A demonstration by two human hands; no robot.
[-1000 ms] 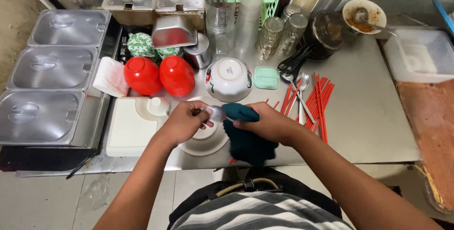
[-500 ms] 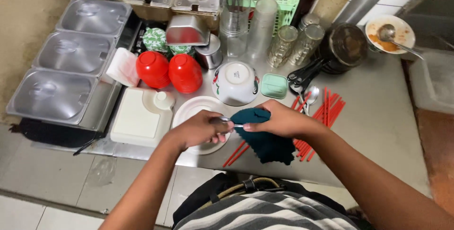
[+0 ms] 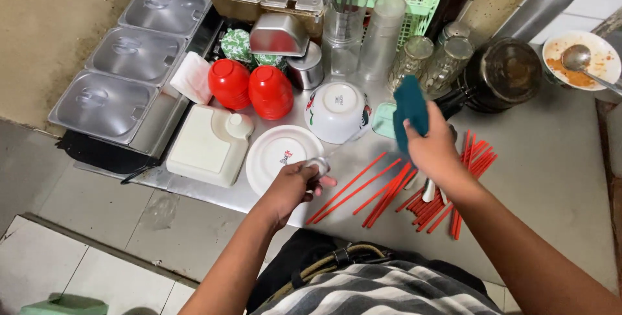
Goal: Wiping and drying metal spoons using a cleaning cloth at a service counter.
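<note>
My left hand (image 3: pixel 293 185) is closed around a metal spoon (image 3: pixel 319 164), held just over the near edge of a white plate (image 3: pixel 280 153) on the steel counter. My right hand (image 3: pixel 433 148) grips a dark teal cloth (image 3: pixel 411 109), raised above a spread of red chopsticks (image 3: pixel 389 192). The cloth hangs in front of a small green dish (image 3: pixel 383 120). An upturned white bowl (image 3: pixel 337 111) sits between the plate and the cloth.
Two red lidded cups (image 3: pixel 251 87) and a white lidded box (image 3: pixel 207 144) stand left of the plate. Steel lidded pans (image 3: pixel 133 56) line the left. Glasses (image 3: pixel 414 61), bottles, a green basket and a dark pot (image 3: pixel 506 74) crowd the back. A dirty bowl with spoon (image 3: pixel 582 59) sits far right.
My hands have come apart. The right hand lifted the teal cloth up and right, away from the spoon. The left hand keeps the spoon by the plate. The view shifted.
</note>
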